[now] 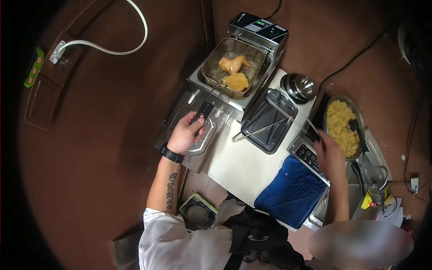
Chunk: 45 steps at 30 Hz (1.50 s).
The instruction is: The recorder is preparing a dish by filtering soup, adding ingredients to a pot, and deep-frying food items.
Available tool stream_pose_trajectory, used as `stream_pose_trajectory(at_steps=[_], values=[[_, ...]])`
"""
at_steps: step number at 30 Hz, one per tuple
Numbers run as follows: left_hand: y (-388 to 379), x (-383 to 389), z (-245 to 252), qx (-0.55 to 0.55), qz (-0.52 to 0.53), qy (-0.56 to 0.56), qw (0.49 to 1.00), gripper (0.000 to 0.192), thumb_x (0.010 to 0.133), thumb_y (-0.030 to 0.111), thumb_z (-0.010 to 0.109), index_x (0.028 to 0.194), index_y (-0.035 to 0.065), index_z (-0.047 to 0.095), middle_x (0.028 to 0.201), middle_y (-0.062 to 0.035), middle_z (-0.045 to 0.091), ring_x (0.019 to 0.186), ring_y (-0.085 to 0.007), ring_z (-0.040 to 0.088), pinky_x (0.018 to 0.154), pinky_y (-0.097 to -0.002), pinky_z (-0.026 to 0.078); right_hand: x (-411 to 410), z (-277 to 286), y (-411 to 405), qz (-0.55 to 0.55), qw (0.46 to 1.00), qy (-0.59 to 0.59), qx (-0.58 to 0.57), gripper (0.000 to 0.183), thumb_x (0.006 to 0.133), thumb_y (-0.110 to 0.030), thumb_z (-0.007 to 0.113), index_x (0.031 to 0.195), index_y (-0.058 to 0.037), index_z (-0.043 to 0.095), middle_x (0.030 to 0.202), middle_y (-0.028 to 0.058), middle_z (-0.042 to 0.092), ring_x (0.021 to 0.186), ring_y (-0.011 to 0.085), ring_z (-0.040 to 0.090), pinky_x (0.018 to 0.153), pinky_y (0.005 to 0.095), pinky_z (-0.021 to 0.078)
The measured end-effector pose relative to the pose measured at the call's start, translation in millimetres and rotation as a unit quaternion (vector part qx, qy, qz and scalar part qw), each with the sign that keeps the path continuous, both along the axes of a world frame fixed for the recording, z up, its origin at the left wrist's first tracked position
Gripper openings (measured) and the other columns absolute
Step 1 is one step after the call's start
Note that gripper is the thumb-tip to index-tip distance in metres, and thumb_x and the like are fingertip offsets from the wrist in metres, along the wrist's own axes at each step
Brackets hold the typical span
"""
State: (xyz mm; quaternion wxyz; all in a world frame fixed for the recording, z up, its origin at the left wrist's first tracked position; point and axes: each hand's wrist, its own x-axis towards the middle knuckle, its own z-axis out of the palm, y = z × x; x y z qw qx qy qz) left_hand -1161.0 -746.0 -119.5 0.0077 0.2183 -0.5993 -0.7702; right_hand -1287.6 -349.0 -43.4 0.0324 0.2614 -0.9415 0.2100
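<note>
My left hand [187, 131] grips the black handle of a wire fryer basket [211, 81]. Two golden battered chicken pieces [233, 64] lie inside the basket, which sits over the well of a stainless electric deep fryer [216, 89]. A steel lid [175, 135] lies beneath my left hand. My right hand [330, 153], blurred, holds metal tongs [261, 130] by the handle end. Their arms are spread above a dark metal tray [266, 138], with nothing between the tips.
A pan of yellow potato chunks [341, 125] with a black utensil stands beside a hob control panel [307, 157]. Stacked metal bowls [302, 86] stand behind the tray. A blue cloth [290, 194] covers the white worktop's [233, 162] near edge. A black cord [351, 59] runs behind.
</note>
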Motion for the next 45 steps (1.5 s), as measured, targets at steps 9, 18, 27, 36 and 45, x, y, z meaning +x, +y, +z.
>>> stream_pose_trajectory(at_steps=[9, 18, 27, 36, 45], values=[[17.9, 13.5, 1.8, -0.053, 0.025, 0.000, 0.998, 0.008, 0.100, 0.017, 0.057, 0.105, 0.0113, 0.054, 0.071, 0.0040, 0.052, 0.054, -0.0026, 0.042, 0.047, -0.0185, 0.031, -114.1, 61.2, -159.1, 0.060, 0.964, -0.078, 0.245, 0.030, 0.086, -0.019, 0.054, 0.102, -0.0009, 0.072, 0.105, 0.0234, 0.069, 0.101, 0.0391, 0.066, 0.087, 0.0456, 0.0528], [17.2, 20.8, -9.8, -0.071, 0.033, -0.009, 0.997, 0.014, 0.098, 0.013, 0.058, 0.110, 0.0054, 0.056, 0.070, 0.0032, 0.055, 0.054, -0.0035, 0.048, 0.047, -0.0203, 0.036, -156.8, 54.9, -239.6, 0.054, 0.916, -0.192, 0.349, 0.023, 0.083, -0.008, 0.053, 0.088, 0.0022, 0.073, 0.083, 0.0144, 0.070, 0.062, 0.0210, 0.067, 0.055, 0.0344, 0.0531], [12.5, 11.7, -12.5, -0.062, 0.028, -0.009, 0.998, 0.016, 0.098, 0.014, 0.058, 0.109, 0.0033, 0.057, 0.074, 0.0023, 0.057, 0.061, -0.0044, 0.053, 0.052, -0.0211, 0.041, -168.5, 31.7, -224.9, 0.155, 0.924, -0.021, 0.348, 0.026, 0.081, -0.008, 0.054, 0.095, -0.0009, 0.074, 0.101, 0.0164, 0.073, 0.083, 0.0294, 0.072, 0.072, 0.0413, 0.0573], [6.5, -3.6, -25.7, -0.081, 0.018, -0.020, 0.996, 0.014, 0.097, 0.014, 0.059, 0.100, 0.0015, 0.060, 0.073, 0.0000, 0.060, 0.060, -0.0060, 0.054, 0.052, -0.0234, 0.041, -106.7, 61.8, -236.9, 0.185, 0.903, 0.137, 0.364, 0.022, 0.089, -0.013, 0.054, 0.094, -0.0105, 0.076, 0.097, 0.0073, 0.074, 0.099, 0.0262, 0.069, 0.082, 0.0391, 0.0563], [7.1, -16.6, -32.2, -0.005, 0.009, -0.018, 1.000, 0.009, 0.098, 0.015, 0.058, 0.098, 0.0063, 0.056, 0.068, 0.0018, 0.055, 0.054, -0.0053, 0.047, 0.048, -0.0213, 0.036, -129.3, 48.5, -219.3, 0.161, 0.898, 0.231, 0.338, 0.018, 0.084, -0.014, 0.057, 0.085, -0.0099, 0.074, 0.092, 0.0068, 0.073, 0.088, 0.0240, 0.071, 0.074, 0.0374, 0.0573]])
